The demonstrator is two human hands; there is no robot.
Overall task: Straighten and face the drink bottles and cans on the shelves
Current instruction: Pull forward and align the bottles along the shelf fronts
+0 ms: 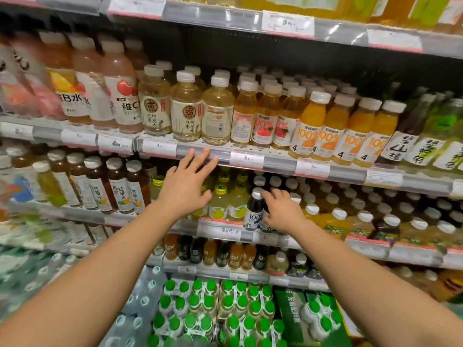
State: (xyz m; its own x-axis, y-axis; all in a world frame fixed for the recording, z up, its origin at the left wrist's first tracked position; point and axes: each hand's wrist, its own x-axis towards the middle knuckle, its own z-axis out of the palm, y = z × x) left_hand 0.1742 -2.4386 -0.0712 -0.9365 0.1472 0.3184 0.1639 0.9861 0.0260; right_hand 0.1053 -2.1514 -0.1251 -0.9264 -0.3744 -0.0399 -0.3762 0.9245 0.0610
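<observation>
Far left of the upper stocked shelf: blurred pink-label bottles (17, 96), then tall pinkish vitamin-water bottles (120, 88) with white caps, labels facing out. Below them on the next shelf, dark brown tea bottles (117, 189) stand in a row, upright.

Centre of the upper shelf: three pale yellow jujube-water bottles (186, 106); the two on the left show the round brown logo, the third one (217, 111) is turned so its barcode side faces out. Left hand (186, 186) is raised in front of the shelves, fingers straight and spread, holding nothing; fingertips (205, 152) sit at the clear price rail (278, 162) just under the turned bottle, contact not certain.

Behind the left hand, yellow-green lemon drink bottles (235, 201) on the lower shelf. Just right of them a dark juice bottle (254, 209) with white cap and "100" label stands at the shelf front. Right hand (281, 211) curls round a second dark bottle right beside it, mostly hidden by the fingers; the thumb is near the first bottle's cap.

Right of centre on the upper shelf: apple juice bottles (265, 116), first one showing its back label, then four orange juice bottles (333, 126) facing front, then dark hawthorn bottle (403, 136) and green bottles (436, 136), blurred. At the bottom, shrink-wrapped packs of green-capped bottles (215, 309).
</observation>
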